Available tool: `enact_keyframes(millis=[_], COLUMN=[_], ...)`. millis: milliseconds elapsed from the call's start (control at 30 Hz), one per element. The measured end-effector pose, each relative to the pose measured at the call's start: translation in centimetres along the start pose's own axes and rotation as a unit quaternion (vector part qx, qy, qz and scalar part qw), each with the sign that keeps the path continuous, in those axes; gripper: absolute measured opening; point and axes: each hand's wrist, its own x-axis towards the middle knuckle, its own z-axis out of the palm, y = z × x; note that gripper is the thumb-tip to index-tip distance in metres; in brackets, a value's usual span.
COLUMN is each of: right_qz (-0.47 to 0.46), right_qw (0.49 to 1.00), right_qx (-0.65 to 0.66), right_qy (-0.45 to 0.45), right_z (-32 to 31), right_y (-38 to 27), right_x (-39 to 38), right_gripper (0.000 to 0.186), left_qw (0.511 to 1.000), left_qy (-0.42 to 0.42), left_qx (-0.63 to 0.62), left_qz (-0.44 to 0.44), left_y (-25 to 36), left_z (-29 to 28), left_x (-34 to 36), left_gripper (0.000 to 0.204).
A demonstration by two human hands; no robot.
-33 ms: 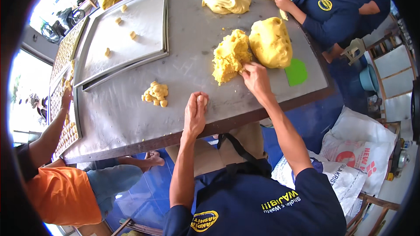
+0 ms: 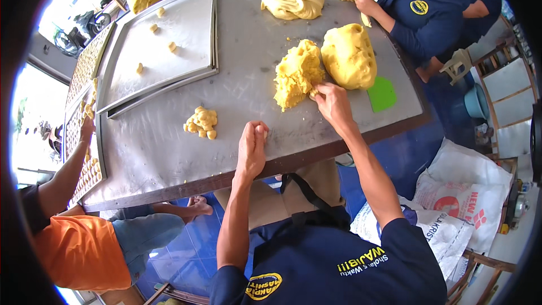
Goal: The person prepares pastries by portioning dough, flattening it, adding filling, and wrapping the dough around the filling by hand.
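My right hand (image 2: pixel 335 106) is closed in a pinch on a bit of crumbly yellow paste, at the lower right edge of a rough mound of yellow paste (image 2: pixel 296 73). Touching that mound on its right is a large, smoother yellow lump (image 2: pixel 349 56). My left hand (image 2: pixel 252 149) is curled at the near table edge, its thumb on top; a small pale piece of dough peeks out beside the fingers, mostly hidden. Left of it lies a cluster of small dough balls (image 2: pixel 201 122). A flat green scraper (image 2: pixel 383 94) rests right of the large lump.
Stacked metal trays (image 2: pixel 164 45) bear several dough pieces at the left. Behind the mound sits pale, folded dough (image 2: pixel 292 0). A co-worker in dark blue (image 2: pixel 420 8) works at the far right; another in orange (image 2: pixel 84 248) reaches toward filled trays (image 2: pixel 84 130). White sacks (image 2: pixel 463 186) stand right of me.
My right hand has shifted very slightly right, its pinch still at the mound's edge. My left hand stays curled in nearly the same place.
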Motion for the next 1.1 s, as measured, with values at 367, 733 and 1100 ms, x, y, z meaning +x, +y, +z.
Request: enact_keyframes(millis=[367,733,1100], right_qz=[-0.04,-0.03,-0.059], right_qw=[0.99,0.998,0.993], right_qx=[-0.093,-0.049,-0.097], right_qy=[0.098,0.02,0.027], right_z=[0.0,-0.2,-0.4], right_y=[-2.1,-1.3,-0.3], right_x=[-4.1,-2.5,-5.2], right_gripper=[0.033,0.027,0.041], left_qw=[0.9,0.845,0.921], left_qy=[0.13,0.146,-0.036], left_qx=[0.356,0.502,0.378], left_qz=[0.214,0.113,0.091], left_y=[0.2,0.2,3.8], left_z=[-2.7,-0.9,-5.6], left_x=[-1.3,7.5,-2.0], left_gripper=[0.013,0.029,0.04])
